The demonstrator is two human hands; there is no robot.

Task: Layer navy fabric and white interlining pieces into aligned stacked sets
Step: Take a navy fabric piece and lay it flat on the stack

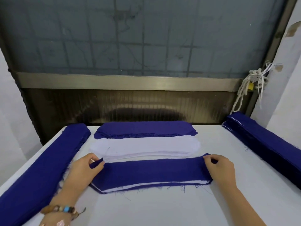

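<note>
The top navy strip (149,172) lies just in front of the white interlining pile (145,145), spread flat over a layered set (146,186) whose near edge shows a white layer between navy ones, with loose threads fraying out along it. The strip's far edge runs beside the pile's near edge, and a narrow gap shows between them. The left hand (84,168) pinches the strip's left end, where the corner is turned up off the set. The right hand (219,168) grasps the right end with curled fingers at the far corner. Behind the white interlining pile and overlapping its far edge sits a navy pile (145,128) with rounded ends. To the left of the pile a long navy stack (40,168) runs along the table's side. To its right a second long stack (263,141) lies along the other side, well apart from the right hand. Bare white table (162,209) lies open in front of the layered set and beside both its ends. A beaded bracelet (61,209) circles the left wrist.
</note>
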